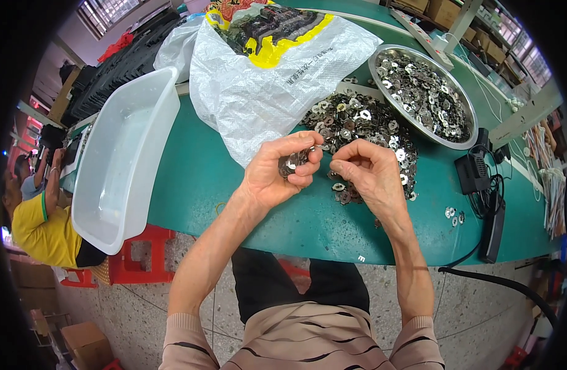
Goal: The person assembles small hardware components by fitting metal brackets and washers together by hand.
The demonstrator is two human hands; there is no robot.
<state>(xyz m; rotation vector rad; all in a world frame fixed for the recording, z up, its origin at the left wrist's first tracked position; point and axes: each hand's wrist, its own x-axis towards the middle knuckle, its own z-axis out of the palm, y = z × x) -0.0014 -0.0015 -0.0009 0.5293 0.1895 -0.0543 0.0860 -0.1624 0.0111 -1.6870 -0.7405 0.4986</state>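
while left hand (pixel 268 172) curls fingers round metal pieces (pixel 291 163), right hand (pixel 377 179) near pile (pixel 363 123), fingers pressed together, contents unclear, bowl (pixel 457 146) beside pile

A single short line of dark printed Chinese characters (pixel 309 66) is standing on a large, crumpled white woven-plastic sack (pixel 234 92), which is lying toward the far edge of a green-topped bench (pixel 191 166). The line is slanting upward to the right, on the sack's right-hand part. Nearer the bench's far edge, a glossy black-and-yellow printed panel (pixel 265 57) is covering the sack's folded top; any lettering there is being lost in creases.
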